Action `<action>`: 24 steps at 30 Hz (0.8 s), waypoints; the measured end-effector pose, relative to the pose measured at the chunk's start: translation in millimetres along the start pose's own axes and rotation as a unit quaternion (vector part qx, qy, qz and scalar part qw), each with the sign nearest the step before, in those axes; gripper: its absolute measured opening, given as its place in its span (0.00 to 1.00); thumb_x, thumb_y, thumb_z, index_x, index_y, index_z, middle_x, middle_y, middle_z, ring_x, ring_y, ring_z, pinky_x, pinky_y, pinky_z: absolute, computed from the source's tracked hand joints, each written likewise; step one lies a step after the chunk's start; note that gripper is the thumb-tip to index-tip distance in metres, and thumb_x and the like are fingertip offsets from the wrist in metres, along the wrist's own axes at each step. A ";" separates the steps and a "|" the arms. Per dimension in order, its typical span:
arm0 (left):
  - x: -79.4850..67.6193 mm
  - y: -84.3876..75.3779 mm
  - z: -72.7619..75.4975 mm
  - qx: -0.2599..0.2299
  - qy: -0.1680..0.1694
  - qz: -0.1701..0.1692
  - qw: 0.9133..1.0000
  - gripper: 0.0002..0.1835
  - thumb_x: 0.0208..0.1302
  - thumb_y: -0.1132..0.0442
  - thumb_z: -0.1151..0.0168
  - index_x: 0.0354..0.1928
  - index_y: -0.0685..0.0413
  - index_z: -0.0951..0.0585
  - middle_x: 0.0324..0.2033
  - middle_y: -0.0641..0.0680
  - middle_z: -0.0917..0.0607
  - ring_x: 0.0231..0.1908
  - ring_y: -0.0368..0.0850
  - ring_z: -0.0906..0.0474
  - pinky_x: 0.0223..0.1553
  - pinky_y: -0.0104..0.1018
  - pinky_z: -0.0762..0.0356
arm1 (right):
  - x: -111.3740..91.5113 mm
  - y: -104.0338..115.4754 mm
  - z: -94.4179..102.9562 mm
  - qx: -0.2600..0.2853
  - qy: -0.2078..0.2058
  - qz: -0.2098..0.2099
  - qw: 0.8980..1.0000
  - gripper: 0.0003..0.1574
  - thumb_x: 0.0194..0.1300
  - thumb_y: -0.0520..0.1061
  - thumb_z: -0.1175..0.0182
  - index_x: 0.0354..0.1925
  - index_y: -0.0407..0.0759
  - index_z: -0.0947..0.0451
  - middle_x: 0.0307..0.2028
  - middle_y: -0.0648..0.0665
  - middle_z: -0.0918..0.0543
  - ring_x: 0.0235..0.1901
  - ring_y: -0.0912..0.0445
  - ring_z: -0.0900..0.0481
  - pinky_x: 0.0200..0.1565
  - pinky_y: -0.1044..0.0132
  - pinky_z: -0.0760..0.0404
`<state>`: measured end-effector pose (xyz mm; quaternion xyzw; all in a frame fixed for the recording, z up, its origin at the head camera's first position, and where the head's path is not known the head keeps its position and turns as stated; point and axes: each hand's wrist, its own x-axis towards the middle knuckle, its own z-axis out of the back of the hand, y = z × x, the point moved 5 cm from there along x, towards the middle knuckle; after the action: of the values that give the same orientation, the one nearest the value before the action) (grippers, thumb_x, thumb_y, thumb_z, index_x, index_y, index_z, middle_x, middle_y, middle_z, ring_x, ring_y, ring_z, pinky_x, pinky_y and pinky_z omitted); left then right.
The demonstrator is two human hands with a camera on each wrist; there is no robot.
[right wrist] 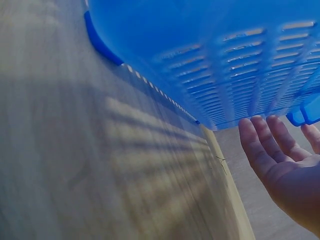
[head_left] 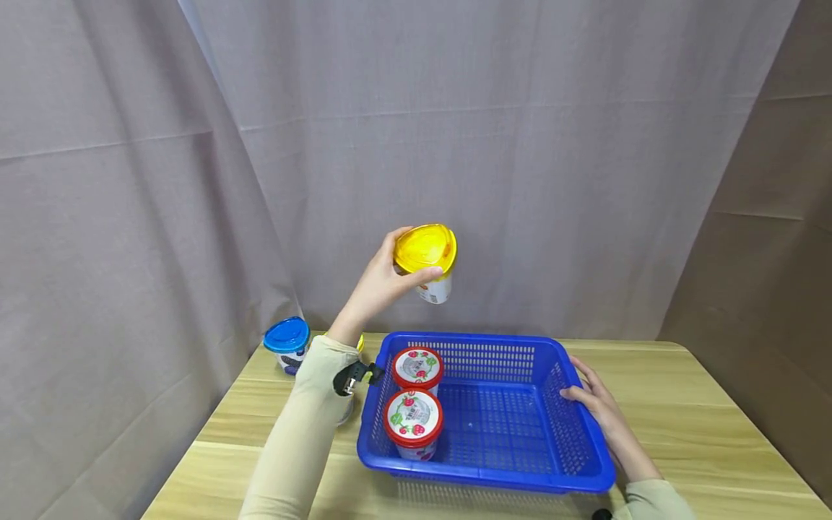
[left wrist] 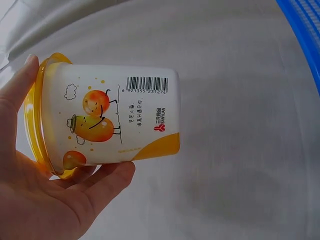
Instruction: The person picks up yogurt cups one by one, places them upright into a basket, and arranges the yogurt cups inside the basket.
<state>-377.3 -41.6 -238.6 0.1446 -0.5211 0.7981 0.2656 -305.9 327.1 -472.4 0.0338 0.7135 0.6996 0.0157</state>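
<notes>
High above the basket's back left side, my left hand (head_left: 383, 282) grips a yellow-lidded yogurt cup (head_left: 437, 290) around its lid, thumb on the near side. The left wrist view shows the cup's white wall (left wrist: 110, 130) with printed fruit figures and a barcode, the hand (left wrist: 45, 200) wrapped about the lid end. My right hand (head_left: 601, 412) holds the right rim of a blue plastic basket (head_left: 481, 475), thumb over the edge and fingers outside. Two red-lidded cups, a rear one (head_left: 417, 366) and a front one (head_left: 413, 422), stand upright along the basket's left wall.
Left of the basket, a blue-lidded cup (head_left: 288, 343) stands on the wooden table (head_left: 702, 419). Partly hidden behind my left forearm is another yellow lid (head_left: 360, 343). Grey curtains (head_left: 520, 180) hang behind and beside the table.
</notes>
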 end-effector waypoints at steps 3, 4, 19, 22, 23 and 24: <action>3.2 -5.6 -18.5 -0.008 0.011 -0.002 1.000 0.47 0.54 0.44 0.24 0.73 0.47 0.37 0.62 0.51 0.25 0.57 0.46 0.27 0.61 0.43 0.29 | -0.4 0.2 -0.7 0.010 -0.001 -0.003 1.000 0.47 0.67 0.34 0.45 0.78 0.50 0.52 0.45 0.60 0.21 0.38 0.55 0.15 0.39 0.56 0.14; 4.1 -7.9 -23.6 -0.010 0.015 -0.003 1.000 0.48 0.54 0.44 0.24 0.73 0.46 0.37 0.61 0.51 0.25 0.57 0.45 0.26 0.61 0.42 0.28 | -0.5 0.0 -0.8 0.013 -0.002 -0.002 1.000 0.47 0.67 0.34 0.45 0.78 0.50 0.51 0.44 0.60 0.21 0.38 0.55 0.15 0.39 0.56 0.14; 21.3 -46.5 -72.4 -0.033 0.036 -0.023 0.999 0.47 0.54 0.44 0.24 0.72 0.46 0.37 0.60 0.48 0.25 0.56 0.43 0.26 0.57 0.38 0.27 | -7.3 3.6 3.7 0.001 -0.003 0.007 1.000 0.41 0.68 0.35 0.45 0.72 0.62 0.43 0.44 0.63 0.21 0.39 0.57 0.16 0.39 0.57 0.14; 19.4 -46.9 -88.2 -0.028 0.046 -0.016 0.998 0.48 0.54 0.43 0.24 0.73 0.46 0.37 0.61 0.49 0.25 0.56 0.42 0.26 0.57 0.37 0.27 | -9.2 3.8 3.5 0.001 -0.002 0.010 1.000 0.41 0.68 0.34 0.45 0.71 0.62 0.43 0.44 0.64 0.21 0.39 0.57 0.16 0.39 0.57 0.14; 18.4 -46.7 -94.0 -0.024 0.052 -0.013 0.998 0.48 0.54 0.43 0.24 0.73 0.47 0.37 0.61 0.50 0.25 0.56 0.42 0.26 0.57 0.37 0.27 | -9.6 3.5 3.3 0.004 -0.001 0.010 1.000 0.40 0.68 0.34 0.45 0.71 0.63 0.42 0.44 0.64 0.21 0.39 0.57 0.16 0.39 0.57 0.14; 17.3 -46.1 -99.9 -0.019 0.060 -0.011 0.998 0.49 0.54 0.42 0.24 0.74 0.47 0.37 0.62 0.50 0.25 0.56 0.42 0.26 0.57 0.37 0.27 | -10.2 3.5 2.8 0.007 0.000 0.011 1.000 0.40 0.68 0.34 0.45 0.70 0.63 0.42 0.44 0.63 0.20 0.39 0.57 0.16 0.39 0.57 0.14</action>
<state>-360.4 68.4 -236.5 0.0970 -0.5174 0.7925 0.3080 -295.4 329.2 -469.2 0.0419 0.7177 0.6951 0.0082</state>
